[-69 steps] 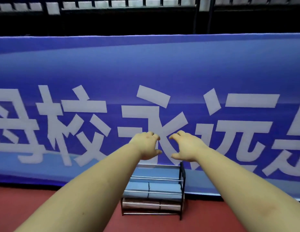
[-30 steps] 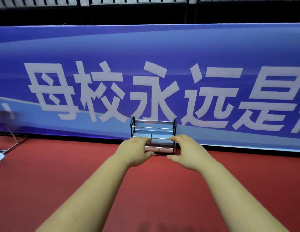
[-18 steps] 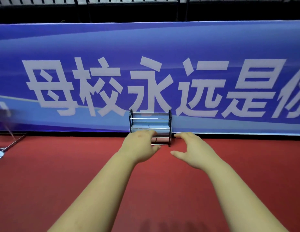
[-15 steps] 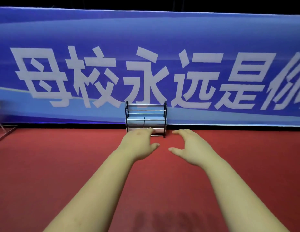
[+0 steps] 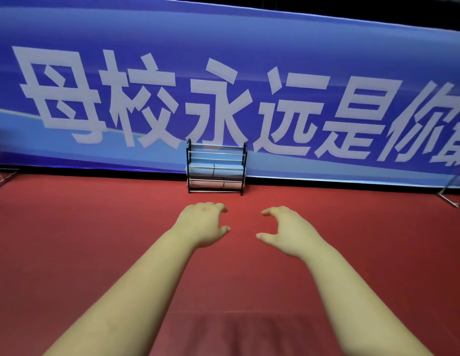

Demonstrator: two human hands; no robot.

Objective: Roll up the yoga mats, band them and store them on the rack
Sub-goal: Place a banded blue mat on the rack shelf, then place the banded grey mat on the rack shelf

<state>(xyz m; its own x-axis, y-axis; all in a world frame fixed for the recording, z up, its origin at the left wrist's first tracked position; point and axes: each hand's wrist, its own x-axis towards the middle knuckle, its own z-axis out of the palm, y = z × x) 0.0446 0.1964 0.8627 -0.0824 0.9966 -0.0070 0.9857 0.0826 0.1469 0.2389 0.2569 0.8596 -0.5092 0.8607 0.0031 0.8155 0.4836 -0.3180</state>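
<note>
A small black rack (image 5: 245, 170) with silver rails stands on the red floor against a blue banner. A rolled blue mat (image 5: 213, 171) lies on its middle shelf, and a rolled pale mat (image 5: 214, 185) lies on the bottom shelf, each with a dark band round it. My left hand (image 5: 203, 223) and my right hand (image 5: 288, 228) are stretched out in front of me, well short of the rack. Both hold nothing, with fingers loosely curled. At the bottom edge, between my forearms, lies a reddish mat (image 5: 236, 335) flat on the floor.
A long blue banner (image 5: 249, 60) with large white characters closes off the far side. Its metal feet stick out onto the red floor (image 5: 82, 240) at the far left (image 5: 4, 179) and the far right (image 5: 449, 199).
The rack has receded from right under my hands to a few steps away. My hands have drawn apart and dropped lower in view, and a flat mat has come into view below.
</note>
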